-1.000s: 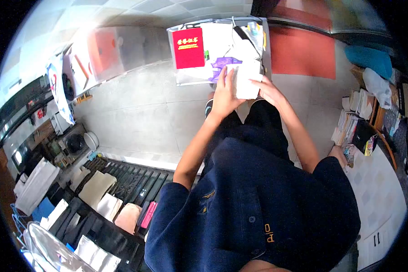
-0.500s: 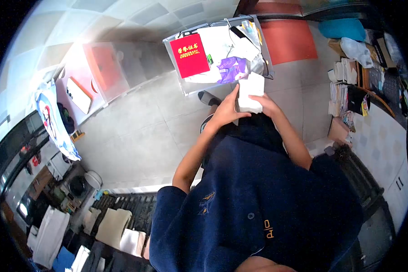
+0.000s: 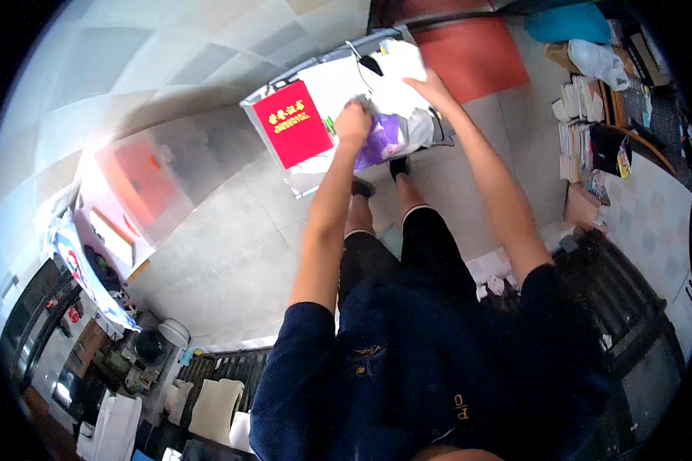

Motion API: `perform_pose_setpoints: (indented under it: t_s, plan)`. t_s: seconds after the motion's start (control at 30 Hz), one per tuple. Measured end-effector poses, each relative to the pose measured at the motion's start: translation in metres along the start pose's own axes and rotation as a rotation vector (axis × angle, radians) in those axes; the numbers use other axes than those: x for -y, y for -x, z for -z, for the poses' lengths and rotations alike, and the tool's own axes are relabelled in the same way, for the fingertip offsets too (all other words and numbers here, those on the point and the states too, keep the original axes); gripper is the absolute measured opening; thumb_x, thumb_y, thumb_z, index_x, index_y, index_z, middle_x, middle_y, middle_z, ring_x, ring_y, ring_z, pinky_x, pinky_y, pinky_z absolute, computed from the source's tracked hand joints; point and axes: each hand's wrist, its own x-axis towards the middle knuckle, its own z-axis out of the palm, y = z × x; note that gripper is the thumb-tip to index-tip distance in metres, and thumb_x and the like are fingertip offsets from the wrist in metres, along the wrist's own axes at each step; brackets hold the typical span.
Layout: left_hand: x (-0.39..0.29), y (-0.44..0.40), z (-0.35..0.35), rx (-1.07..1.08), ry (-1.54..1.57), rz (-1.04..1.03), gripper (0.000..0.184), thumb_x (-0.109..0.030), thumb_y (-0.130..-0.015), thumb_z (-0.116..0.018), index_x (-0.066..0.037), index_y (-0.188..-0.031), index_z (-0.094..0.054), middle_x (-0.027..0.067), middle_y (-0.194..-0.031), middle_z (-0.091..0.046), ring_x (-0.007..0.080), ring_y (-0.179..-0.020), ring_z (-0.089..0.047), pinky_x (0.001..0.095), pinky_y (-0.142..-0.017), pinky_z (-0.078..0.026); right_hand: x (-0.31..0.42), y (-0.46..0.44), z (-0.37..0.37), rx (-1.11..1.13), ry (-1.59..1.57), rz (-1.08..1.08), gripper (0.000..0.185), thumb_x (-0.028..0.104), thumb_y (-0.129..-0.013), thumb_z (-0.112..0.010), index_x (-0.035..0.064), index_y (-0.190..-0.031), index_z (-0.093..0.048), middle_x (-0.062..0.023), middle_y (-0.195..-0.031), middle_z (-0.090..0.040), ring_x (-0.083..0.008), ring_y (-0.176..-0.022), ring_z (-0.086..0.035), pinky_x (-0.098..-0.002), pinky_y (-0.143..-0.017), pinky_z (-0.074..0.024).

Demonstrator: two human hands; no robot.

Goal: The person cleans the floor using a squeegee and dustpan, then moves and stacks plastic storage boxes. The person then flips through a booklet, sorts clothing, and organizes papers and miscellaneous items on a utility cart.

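Observation:
Both arms reach forward over a grey-edged storage bin filled with flat items. My right hand grips the right edge of a white box, holding it over the bin's far right part. My left hand is closed above the bin's middle, its fingers curled downward; what they hold, if anything, is hidden. Beside the left hand lie a purple packet and a small green item. A red certificate folder with gold characters lies on the bin's left side.
An orange-red mat lies beyond the bin to the right. Stacked books and a clear plastic bag stand at the right. At the left is a translucent box. A dark slatted bench holds folded cloths.
The white box has moved from in front of my body up over the bin in my right hand. My left hand has let go of it and moved left, over the bin's contents.

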Motion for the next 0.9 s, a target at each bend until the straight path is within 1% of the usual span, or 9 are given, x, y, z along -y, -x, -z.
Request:
perform_pose_setpoints:
  t_s: [0.07,0.17,0.27,0.37,0.43,0.63,0.73,0.83,0.9]
  plan:
    - [-0.01,0.0,0.012,0.042,-0.043,-0.002,0.028,-0.027,-0.081,-0.057,-0.003,-0.096,-0.058,0.019,-0.099,-0.063,0.0346,-0.083,-0.064,0.0434,-0.071,-0.052,-0.014,-0.056,-0.014,0.176,0.414,-0.005,0.046,0.033,-0.079,-0.064,-0.0063,-0.104,-0.061,-0.0235,-0.092,-0.065,-0.0305,-0.085,-0.065,-0.0381,-0.074,-0.0494]
    - [-0.004,0.014,0.025,0.008,-0.173,-0.02,0.025,-0.025,-0.082,-0.055,-0.003,-0.094,-0.058,0.018,-0.097,-0.063,0.0342,-0.079,-0.065,0.0433,-0.068,-0.053,0.019,-0.071,-0.028,0.295,0.513,0.072,0.044,0.032,-0.08,-0.062,-0.0048,-0.105,-0.061,-0.0246,-0.1,-0.063,-0.0334,-0.094,-0.062,-0.0406,-0.081,-0.0476]
    - [0.014,0.021,0.028,-0.22,-0.064,0.069,0.023,-0.025,-0.082,-0.056,-0.003,-0.091,-0.057,0.017,-0.091,-0.061,0.0375,-0.079,-0.062,0.0478,-0.068,-0.05,-0.011,-0.095,-0.044,0.332,0.732,0.207,0.043,0.032,-0.081,-0.06,-0.0037,-0.105,-0.061,-0.0251,-0.107,-0.06,-0.0352,-0.104,-0.057,-0.0426,-0.087,-0.0454]
    - [0.03,0.023,0.027,-0.307,-0.007,0.145,0.022,-0.025,-0.083,-0.056,-0.004,-0.087,-0.058,0.017,-0.088,-0.061,0.0368,-0.078,-0.062,0.0475,-0.067,-0.05,-0.019,-0.087,-0.048,0.408,0.817,0.236,0.043,0.032,-0.081,-0.06,-0.0041,-0.105,-0.06,-0.0259,-0.112,-0.057,-0.0375,-0.108,-0.054,-0.0442,-0.09,-0.0436]
    - [0.034,0.021,0.025,-0.345,-0.01,0.171,0.022,-0.025,-0.083,-0.056,-0.004,-0.085,-0.059,0.0165,-0.087,-0.062,0.036,-0.078,-0.062,0.0473,-0.067,-0.05,-0.011,-0.081,-0.05,0.463,0.857,0.128,0.042,0.032,-0.082,-0.059,-0.0012,-0.107,-0.06,-0.0249,-0.112,-0.058,-0.0381,-0.106,-0.054,-0.0441,-0.091,-0.0431]
    - [0.037,0.026,0.025,-0.343,0.017,0.259,0.02,-0.023,-0.083,-0.058,-0.003,-0.085,-0.058,0.0159,-0.087,-0.062,0.0352,-0.08,-0.062,0.0468,-0.067,-0.049,-0.036,-0.079,-0.041,0.345,0.715,0.305,0.041,0.032,-0.082,-0.06,-0.0022,-0.104,-0.062,-0.0243,-0.104,-0.062,-0.0358,-0.098,-0.059,-0.0426,-0.084,-0.0462]
    - [0.042,0.029,0.022,-0.423,0.056,0.263,0.02,-0.021,-0.081,-0.061,-0.002,-0.086,-0.06,0.0158,-0.083,-0.064,0.0339,-0.078,-0.063,0.0438,-0.067,-0.05,-0.045,-0.08,-0.031,0.203,0.214,0.049,0.038,0.031,-0.082,-0.064,-0.0034,-0.098,-0.064,-0.0161,-0.081,-0.067,-0.0261,-0.075,-0.065,-0.0361,-0.07,-0.0493]
    - [0.057,0.029,0.015,-0.387,0.258,0.294,0.02,-0.02,-0.079,-0.065,-0.001,-0.086,-0.063,0.0156,-0.078,-0.066,0.0315,-0.074,-0.065,0.0394,-0.067,-0.05,-0.062,-0.09,-0.013,-0.041,0.11,0.116,0.036,0.029,-0.082,-0.066,-0.0047,-0.096,-0.065,-0.0159,-0.085,-0.068,-0.0214,-0.077,-0.066,-0.0331,-0.068,-0.0499]
    - [0.062,0.027,0.015,-0.414,0.359,0.3,0.022,-0.02,-0.077,-0.067,0.0,-0.088,-0.066,0.0157,-0.075,-0.067,0.0292,-0.071,-0.066,0.0367,-0.066,-0.051,-0.025,-0.071,0.006,-0.191,0.033,0.094,0.034,0.026,-0.083,-0.066,-0.0052,-0.096,-0.065,-0.0146,-0.087,-0.069,-0.0192,-0.077,-0.066,-0.0317,-0.067,-0.0499]
